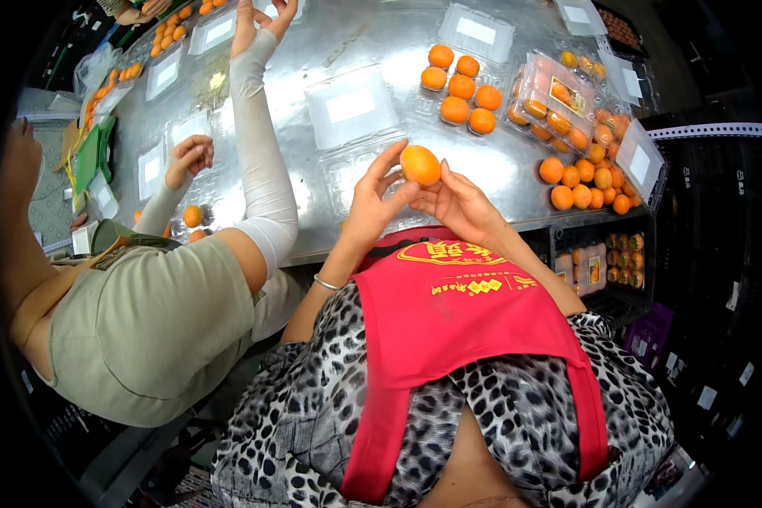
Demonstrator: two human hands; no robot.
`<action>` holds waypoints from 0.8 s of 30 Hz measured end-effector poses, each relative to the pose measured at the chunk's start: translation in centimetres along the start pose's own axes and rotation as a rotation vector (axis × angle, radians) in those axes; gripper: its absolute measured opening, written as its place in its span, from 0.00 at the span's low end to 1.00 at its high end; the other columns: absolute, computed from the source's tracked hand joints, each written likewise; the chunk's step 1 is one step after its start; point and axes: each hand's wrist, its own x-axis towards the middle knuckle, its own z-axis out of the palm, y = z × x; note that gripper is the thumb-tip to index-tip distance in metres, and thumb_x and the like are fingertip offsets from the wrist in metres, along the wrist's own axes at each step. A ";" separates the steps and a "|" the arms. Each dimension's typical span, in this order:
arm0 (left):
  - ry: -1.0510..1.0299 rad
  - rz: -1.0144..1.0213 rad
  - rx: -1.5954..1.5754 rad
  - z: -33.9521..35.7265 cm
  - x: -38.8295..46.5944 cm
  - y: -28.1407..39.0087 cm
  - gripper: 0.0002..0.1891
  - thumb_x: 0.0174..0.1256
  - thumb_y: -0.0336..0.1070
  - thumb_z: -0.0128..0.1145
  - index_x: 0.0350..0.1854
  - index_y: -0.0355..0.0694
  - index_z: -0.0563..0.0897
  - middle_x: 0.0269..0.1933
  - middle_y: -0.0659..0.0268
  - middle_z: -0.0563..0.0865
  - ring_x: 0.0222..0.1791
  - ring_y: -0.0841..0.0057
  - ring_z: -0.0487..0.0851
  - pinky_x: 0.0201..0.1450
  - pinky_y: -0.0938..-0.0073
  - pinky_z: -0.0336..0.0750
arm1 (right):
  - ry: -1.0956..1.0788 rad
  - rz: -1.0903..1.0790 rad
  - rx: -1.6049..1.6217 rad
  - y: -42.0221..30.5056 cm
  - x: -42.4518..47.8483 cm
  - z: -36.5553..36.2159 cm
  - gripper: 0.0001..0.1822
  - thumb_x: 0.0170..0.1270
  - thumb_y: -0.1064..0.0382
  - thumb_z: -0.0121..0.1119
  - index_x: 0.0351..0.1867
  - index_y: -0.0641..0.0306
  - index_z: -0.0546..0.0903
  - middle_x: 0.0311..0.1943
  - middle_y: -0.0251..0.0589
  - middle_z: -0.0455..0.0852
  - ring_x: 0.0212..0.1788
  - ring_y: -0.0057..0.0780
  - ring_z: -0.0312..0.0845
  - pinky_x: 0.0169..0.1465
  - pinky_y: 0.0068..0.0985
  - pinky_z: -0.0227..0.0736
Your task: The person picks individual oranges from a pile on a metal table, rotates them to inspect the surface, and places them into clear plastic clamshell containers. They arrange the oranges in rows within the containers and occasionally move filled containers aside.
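An orange citrus fruit [420, 165] is held up between the fingers of both my hands, above the near edge of the metal table [279, 127]. My left hand [381, 190] grips it from the left side, with thumb and fingers. On its right side, the fingertips of my right hand [460, 198] touch it. Under and beyond my hands lies an opened clear plastic clamshell box, its lid [350, 105] bearing a white label. Further right, another opened clamshell holds several orange fruits [461, 86] in its tray.
Closed clamshells of fruit [555, 95] are stacked at the right, with loose fruits [582, 184] near the table edge. A black crate [600, 260] with packed fruit stands below. At my left a co-worker's sleeved arm [260, 146] reaches over the table, among open boxes.
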 end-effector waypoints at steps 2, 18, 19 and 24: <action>0.015 -0.029 -0.023 0.4 -0.2 -0.2 0.35 0.73 0.36 0.72 0.78 0.35 0.73 0.75 0.55 0.78 0.75 0.67 0.77 0.77 0.61 0.72 | -0.015 0.006 0.050 0.1 0.0 0.3 0.30 0.89 0.42 0.43 0.70 0.68 0.76 0.60 0.49 0.88 0.62 0.36 0.85 0.69 0.40 0.78; 0.069 0.277 0.770 0.7 -0.2 1.8 0.34 0.59 0.31 0.77 0.71 0.43 0.83 0.57 0.60 0.83 0.61 0.63 0.80 0.68 0.62 0.72 | 0.084 0.000 -0.086 -0.5 0.2 -0.8 0.29 0.87 0.41 0.49 0.70 0.64 0.77 0.62 0.45 0.85 0.65 0.31 0.81 0.71 0.38 0.76; 0.078 0.278 0.736 0.7 -0.2 1.7 0.32 0.62 0.31 0.75 0.71 0.43 0.83 0.57 0.60 0.83 0.60 0.63 0.80 0.68 0.63 0.73 | 0.076 0.016 0.003 -0.3 0.2 -0.5 0.29 0.87 0.42 0.48 0.70 0.64 0.76 0.62 0.47 0.85 0.65 0.33 0.81 0.71 0.39 0.76; 0.174 0.323 0.499 0.2 0.3 1.0 0.21 0.76 0.33 0.65 0.68 0.39 0.84 0.55 0.59 0.83 0.57 0.66 0.83 0.61 0.65 0.78 | -0.047 0.069 0.328 0.4 0.6 -2.7 0.30 0.89 0.42 0.42 0.73 0.65 0.72 0.61 0.59 0.85 0.62 0.43 0.84 0.71 0.43 0.78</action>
